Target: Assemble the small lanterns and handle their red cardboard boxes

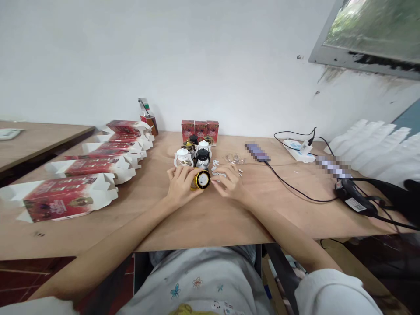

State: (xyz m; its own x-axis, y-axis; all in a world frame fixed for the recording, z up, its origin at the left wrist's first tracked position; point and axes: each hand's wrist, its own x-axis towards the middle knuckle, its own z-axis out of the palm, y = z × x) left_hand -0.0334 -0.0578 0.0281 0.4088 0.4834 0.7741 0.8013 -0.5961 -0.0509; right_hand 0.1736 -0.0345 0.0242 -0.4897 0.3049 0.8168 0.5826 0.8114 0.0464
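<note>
My left hand is wrapped around a small gold lantern tipped on its side. Its round base, a white disc inside a black ring, faces me. Beside the base, my right hand has thumb and index finger drawn together close to the rim; whatever is in that pinch is too small to make out. Just beyond stand several small lanterns, among them a white one and a black one. Small white pieces lie by my right fingers, and a heap of thin metal wire pieces is behind them.
Several red-and-white open cartons line the left side. Small red boxes stand behind the lanterns. To the right are a phone with a cable, a power strip, a black device and white stacked packaging.
</note>
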